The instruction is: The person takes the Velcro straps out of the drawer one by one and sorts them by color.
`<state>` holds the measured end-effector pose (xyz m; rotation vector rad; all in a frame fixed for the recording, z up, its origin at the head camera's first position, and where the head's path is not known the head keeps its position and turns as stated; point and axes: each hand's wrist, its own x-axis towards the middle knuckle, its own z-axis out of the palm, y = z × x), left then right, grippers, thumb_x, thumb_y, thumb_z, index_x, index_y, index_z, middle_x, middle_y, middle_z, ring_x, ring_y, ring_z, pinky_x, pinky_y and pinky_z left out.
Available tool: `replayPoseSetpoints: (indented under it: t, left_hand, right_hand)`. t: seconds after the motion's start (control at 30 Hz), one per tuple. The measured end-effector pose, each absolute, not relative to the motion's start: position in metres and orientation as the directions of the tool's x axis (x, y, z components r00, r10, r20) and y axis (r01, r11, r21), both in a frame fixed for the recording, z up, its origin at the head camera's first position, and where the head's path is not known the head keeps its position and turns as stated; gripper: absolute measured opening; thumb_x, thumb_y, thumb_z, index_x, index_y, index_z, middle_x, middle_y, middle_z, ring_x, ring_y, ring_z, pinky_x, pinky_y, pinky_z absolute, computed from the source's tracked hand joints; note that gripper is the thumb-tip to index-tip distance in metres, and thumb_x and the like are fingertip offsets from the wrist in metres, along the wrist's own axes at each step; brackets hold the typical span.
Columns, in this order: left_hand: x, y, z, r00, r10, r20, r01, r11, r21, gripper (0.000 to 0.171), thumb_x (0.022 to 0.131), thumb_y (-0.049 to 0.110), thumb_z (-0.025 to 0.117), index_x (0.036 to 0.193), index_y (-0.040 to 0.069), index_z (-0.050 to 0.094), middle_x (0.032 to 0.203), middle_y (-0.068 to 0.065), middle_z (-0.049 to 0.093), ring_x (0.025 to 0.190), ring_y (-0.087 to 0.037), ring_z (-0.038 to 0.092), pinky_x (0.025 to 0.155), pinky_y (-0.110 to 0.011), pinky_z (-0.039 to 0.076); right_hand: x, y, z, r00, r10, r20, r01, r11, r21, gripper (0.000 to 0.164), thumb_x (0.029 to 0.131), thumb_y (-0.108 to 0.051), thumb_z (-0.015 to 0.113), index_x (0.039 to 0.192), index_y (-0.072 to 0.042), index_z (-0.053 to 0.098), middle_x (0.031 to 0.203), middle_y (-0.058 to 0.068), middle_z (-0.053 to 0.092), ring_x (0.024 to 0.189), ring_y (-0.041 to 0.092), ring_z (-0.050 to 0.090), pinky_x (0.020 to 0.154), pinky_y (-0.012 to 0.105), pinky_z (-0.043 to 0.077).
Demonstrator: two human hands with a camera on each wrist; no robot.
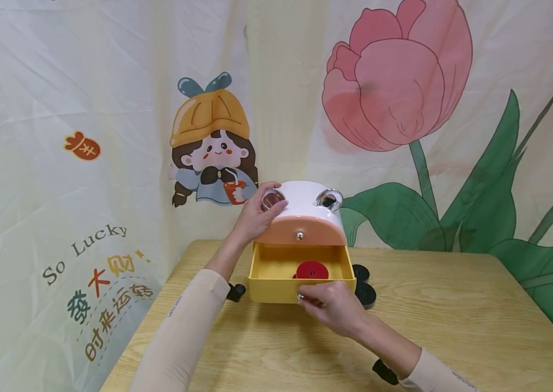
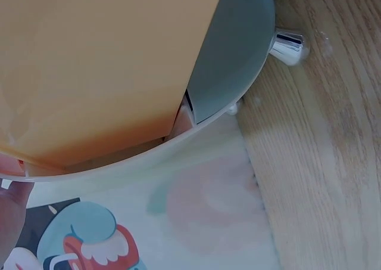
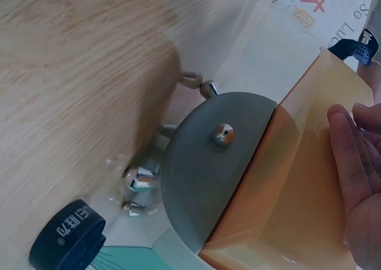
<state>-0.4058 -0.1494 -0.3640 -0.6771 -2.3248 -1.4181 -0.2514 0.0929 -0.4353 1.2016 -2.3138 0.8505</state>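
Observation:
A small storage box (image 1: 301, 197) with a rounded white top and two silver ring eyes stands on the table. Its peach upper front (image 1: 276, 231) has a silver knob, and below it a yellow drawer (image 1: 272, 293) is pulled out. Inside the drawer lies a red disc (image 1: 313, 270). My left hand (image 1: 255, 213) grips the box's upper left around the ring eye. At the drawer front, my right hand (image 1: 337, 307) pinches the drawer's small silver knob (image 1: 300, 296). In the right wrist view, the hand (image 3: 360, 180) is beside the drawer's orange-looking front (image 3: 297, 186).
Two black rolls (image 1: 365, 294) sit on the wooden table (image 1: 453, 316) just right of the box; one roll (image 3: 67, 237) shows white lettering in the right wrist view. A printed curtain (image 1: 286, 109) hangs behind the table.

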Motion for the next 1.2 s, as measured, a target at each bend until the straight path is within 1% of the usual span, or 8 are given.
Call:
replayPoseSetpoints:
  t: [0.13, 0.3, 0.57, 0.67, 0.83, 0.97, 1.1, 1.2]
  left_hand:
    - [-0.408, -0.149, -0.364, -0.824, 0.229, 0.519, 0.566, 0.382, 0.730, 0.049, 0.099, 0.050, 0.067, 0.142, 0.035, 0.050, 0.109, -0.001, 0.065, 0.094, -0.024, 0.060, 0.079, -0.033, 0.052]
    - [-0.410, -0.151, -0.364, -0.816, 0.225, 0.532, 0.577, 0.379, 0.724, 0.048, 0.099, 0.051, 0.067, 0.141, 0.035, 0.050, 0.108, 0.000, 0.066, 0.093, -0.024, 0.059, 0.078, -0.035, 0.050]
    - [-0.410, -0.152, -0.365, -0.824, 0.222, 0.521, 0.565, 0.382, 0.732, 0.049, 0.098, 0.054, 0.066, 0.141, 0.037, 0.050, 0.109, 0.000, 0.065, 0.095, -0.024, 0.059, 0.080, -0.037, 0.051]
    - [-0.410, -0.152, -0.364, -0.820, 0.224, 0.527, 0.571, 0.382, 0.727, 0.049, 0.098, 0.054, 0.066, 0.141, 0.036, 0.050, 0.109, 0.000, 0.065, 0.094, -0.024, 0.059, 0.080, -0.037, 0.051]
    - [-0.408, -0.151, -0.362, -0.813, 0.232, 0.534, 0.581, 0.381, 0.719, 0.048, 0.099, 0.050, 0.066, 0.142, 0.034, 0.050, 0.109, 0.000, 0.065, 0.093, -0.024, 0.059, 0.080, -0.038, 0.052]
    - [-0.408, -0.150, -0.362, -0.806, 0.239, 0.541, 0.590, 0.374, 0.715, 0.047, 0.100, 0.048, 0.067, 0.141, 0.033, 0.050, 0.107, -0.001, 0.066, 0.092, -0.025, 0.060, 0.080, -0.039, 0.052]
    - [-0.409, -0.150, -0.364, -0.809, 0.234, 0.539, 0.586, 0.378, 0.717, 0.047, 0.100, 0.049, 0.067, 0.141, 0.033, 0.051, 0.106, 0.000, 0.066, 0.092, -0.025, 0.059, 0.081, -0.040, 0.052]
    - [-0.408, -0.151, -0.365, -0.816, 0.230, 0.531, 0.577, 0.387, 0.719, 0.048, 0.099, 0.050, 0.066, 0.141, 0.033, 0.050, 0.107, 0.000, 0.066, 0.093, -0.024, 0.059, 0.082, -0.040, 0.052]
  right_hand:
    - [-0.250, 0.096, -0.432, -0.550, -0.587, 0.593, -0.833, 0.431, -0.347, 0.015, 0.087, -0.013, 0.084, 0.102, -0.011, 0.081, 0.092, -0.001, 0.079, 0.075, 0.000, 0.070, 0.071, 0.010, 0.054]
    - [-0.252, 0.097, -0.427, -0.490, -0.583, 0.648, -0.871, 0.365, -0.331, 0.014, 0.086, -0.009, 0.085, 0.098, -0.009, 0.079, 0.087, -0.001, 0.078, 0.073, 0.000, 0.070, 0.067, 0.010, 0.054]
    - [-0.256, 0.100, -0.420, -0.431, -0.554, 0.713, -0.902, 0.280, -0.328, 0.018, 0.083, -0.004, 0.086, 0.099, -0.006, 0.080, 0.089, 0.000, 0.079, 0.076, 0.004, 0.073, 0.069, 0.014, 0.056]
    - [-0.259, 0.102, -0.415, -0.402, -0.549, 0.732, -0.916, 0.248, -0.317, 0.021, 0.082, -0.005, 0.087, 0.102, -0.007, 0.080, 0.092, 0.000, 0.079, 0.079, 0.006, 0.073, 0.074, 0.016, 0.058]
    - [-0.265, 0.106, -0.404, -0.376, -0.547, 0.748, -0.926, 0.251, -0.282, 0.033, 0.079, -0.009, 0.090, 0.111, -0.010, 0.080, 0.108, 0.005, 0.079, 0.099, 0.015, 0.075, 0.088, 0.026, 0.059]
    - [-0.271, 0.109, -0.396, -0.408, -0.569, 0.714, -0.910, 0.321, -0.264, 0.046, 0.079, -0.021, 0.092, 0.122, -0.014, 0.078, 0.126, 0.007, 0.075, 0.120, 0.023, 0.070, 0.101, 0.040, 0.056]
    - [-0.274, 0.111, -0.391, -0.489, -0.586, 0.646, -0.869, 0.395, -0.299, 0.055, 0.084, -0.034, 0.088, 0.133, -0.016, 0.073, 0.139, 0.003, 0.069, 0.135, 0.023, 0.061, 0.110, 0.048, 0.049]
    - [-0.273, 0.112, -0.388, -0.559, -0.611, 0.560, -0.828, 0.449, -0.335, 0.061, 0.088, -0.044, 0.082, 0.142, -0.021, 0.066, 0.148, 0.001, 0.062, 0.142, 0.023, 0.054, 0.113, 0.052, 0.046]
